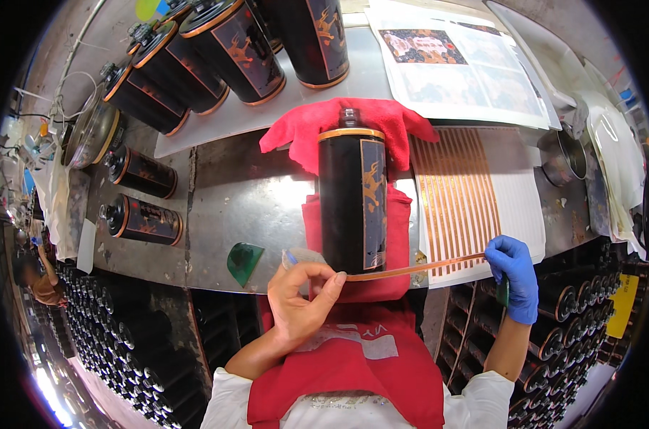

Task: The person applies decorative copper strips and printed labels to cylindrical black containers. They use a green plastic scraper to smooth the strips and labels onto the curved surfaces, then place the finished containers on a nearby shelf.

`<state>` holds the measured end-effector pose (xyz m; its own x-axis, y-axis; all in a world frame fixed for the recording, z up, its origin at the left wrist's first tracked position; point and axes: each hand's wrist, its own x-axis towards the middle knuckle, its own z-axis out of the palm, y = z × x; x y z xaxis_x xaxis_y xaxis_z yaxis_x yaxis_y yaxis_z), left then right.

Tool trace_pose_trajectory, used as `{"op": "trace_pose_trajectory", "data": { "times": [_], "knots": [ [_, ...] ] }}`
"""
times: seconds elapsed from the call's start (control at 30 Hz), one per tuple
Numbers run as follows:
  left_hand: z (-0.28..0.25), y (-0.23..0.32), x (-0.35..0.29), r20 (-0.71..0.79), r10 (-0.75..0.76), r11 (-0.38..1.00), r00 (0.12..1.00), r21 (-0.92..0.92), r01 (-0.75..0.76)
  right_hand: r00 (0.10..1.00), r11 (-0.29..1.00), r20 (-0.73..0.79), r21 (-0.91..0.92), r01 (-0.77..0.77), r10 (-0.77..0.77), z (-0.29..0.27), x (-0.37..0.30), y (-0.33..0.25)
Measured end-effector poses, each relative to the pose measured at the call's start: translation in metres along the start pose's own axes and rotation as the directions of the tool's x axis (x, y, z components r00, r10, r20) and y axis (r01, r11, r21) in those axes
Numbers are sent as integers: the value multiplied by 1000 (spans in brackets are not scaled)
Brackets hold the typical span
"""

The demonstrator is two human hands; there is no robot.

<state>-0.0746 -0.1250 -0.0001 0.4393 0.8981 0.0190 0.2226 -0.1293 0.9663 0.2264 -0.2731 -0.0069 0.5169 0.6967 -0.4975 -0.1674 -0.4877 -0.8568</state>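
Note:
A narrow copper-coloured strip (414,270) is stretched between my two hands, just in front of a black bottle's base. My bare left hand (299,297) pinches its left end between thumb and finger; something blue and whitish shows at a fingertip. My right hand (514,275), in a blue glove, grips the other end, with a dark green edge showing beneath its fingers. The black bottle (341,204), with a gold rim and a dark decorated panel, lies on red cloth (289,129), its neck away from me. To the right, a sheet of copper-coloured strips (457,193) lies on white backing.
A green scraper (244,264) lies left of my left hand. Two small black bottles (149,220) lie farther left. Several large black bottles (231,53) stand at the back left. Printed sheets (474,86) and a metal pot (562,157) are at the right. Racked bottles (117,336) fill the space below.

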Motion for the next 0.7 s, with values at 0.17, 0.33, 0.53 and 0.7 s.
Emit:
{"op": "trace_pose_trajectory", "data": {
  "times": [0.17,0.33,0.53,0.7],
  "knots": [
    [0,-3,2,20,30,1000,999,-4,-29,1000,999,9,-35,-5,5,0,4,2],
    [3,-9,4,2,-49,954,999,-297,47,999,994,18,-107,-33,36,2,9,7],
    [4,-12,6,6,-74,951,997,-300,73,998,995,42,-94,-43,47,6,11,11],
    [4,-14,9,41,-100,939,994,-327,108,997,993,53,-106,-58,64,6,15,16]
  ]
}}
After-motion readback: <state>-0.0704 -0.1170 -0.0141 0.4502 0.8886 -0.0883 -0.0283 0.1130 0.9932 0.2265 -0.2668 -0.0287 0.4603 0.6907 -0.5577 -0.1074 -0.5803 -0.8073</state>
